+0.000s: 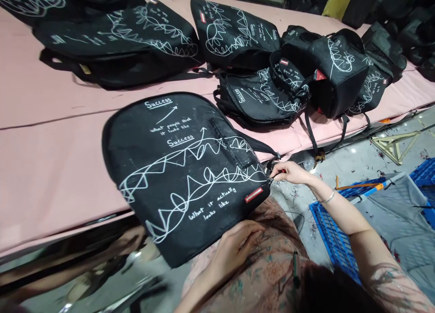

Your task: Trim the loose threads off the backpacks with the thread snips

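A black backpack (176, 168) printed with white "Success" scribbles lies half on the pink table (44, 150) and half over my lap. My left hand (234, 245) grips its lower edge, fingers curled under the fabric. My right hand (288, 171) is pinched on a small zipper pull (276, 173) at the bag's right corner, near a red label (253, 195). A bracelet sits on my right wrist.
Several more black backpacks (238, 32) with the same print lie across the far side of the pink table. A blue plastic crate (335, 231) stands on the littered floor at right, beside grey sheeting. The table's shiny metal edge (84, 254) runs at lower left.
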A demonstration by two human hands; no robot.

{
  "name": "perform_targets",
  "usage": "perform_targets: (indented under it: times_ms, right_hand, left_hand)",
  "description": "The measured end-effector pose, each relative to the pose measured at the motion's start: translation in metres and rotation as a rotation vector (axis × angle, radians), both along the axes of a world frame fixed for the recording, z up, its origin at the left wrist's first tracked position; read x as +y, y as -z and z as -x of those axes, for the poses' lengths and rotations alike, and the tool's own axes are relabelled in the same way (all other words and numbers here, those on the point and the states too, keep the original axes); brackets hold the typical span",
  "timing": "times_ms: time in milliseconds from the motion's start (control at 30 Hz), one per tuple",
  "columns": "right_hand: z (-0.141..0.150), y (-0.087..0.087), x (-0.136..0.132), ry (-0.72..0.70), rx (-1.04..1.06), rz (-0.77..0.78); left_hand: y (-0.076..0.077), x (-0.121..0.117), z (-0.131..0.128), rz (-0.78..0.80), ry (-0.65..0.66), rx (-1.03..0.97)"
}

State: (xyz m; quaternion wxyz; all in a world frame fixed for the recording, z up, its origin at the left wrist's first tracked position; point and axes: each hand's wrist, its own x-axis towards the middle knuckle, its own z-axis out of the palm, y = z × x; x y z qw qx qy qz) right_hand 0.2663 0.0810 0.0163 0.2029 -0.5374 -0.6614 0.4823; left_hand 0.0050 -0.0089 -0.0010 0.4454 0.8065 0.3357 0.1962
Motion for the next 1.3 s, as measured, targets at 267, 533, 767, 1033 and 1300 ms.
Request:
perform_targets:
  times_ms: [267,533,767,1033,1300]
  right_hand:
    - [-0.005,-0.001,-0.002,0.004,0.003,0.047]
    - [0.009,-0.01,-0.001,-0.013,-0.019,0.072]
    - [0.02,-0.012,0.001,-0.054,-0.05,0.057]
    - [0.039,-0.026,0.0,-0.127,-0.152,-0.028]
    - [0.049,-0.027,-0.006,-0.109,-0.153,-0.13]
  left_hand:
    - [0.001,0.0,-0.001,-0.019,-0.022,-0.018]
    - [-0.003,0.001,0.0,0.004,-0.018,-0.002]
    - [-0.002,0.001,0.0,0.004,-0.028,-0.014]
    - [-0.002,0.001,0.0,0.008,-0.035,-0.025]
    - [-0.001,0.001,0.001,0.042,-0.041,-0.065]
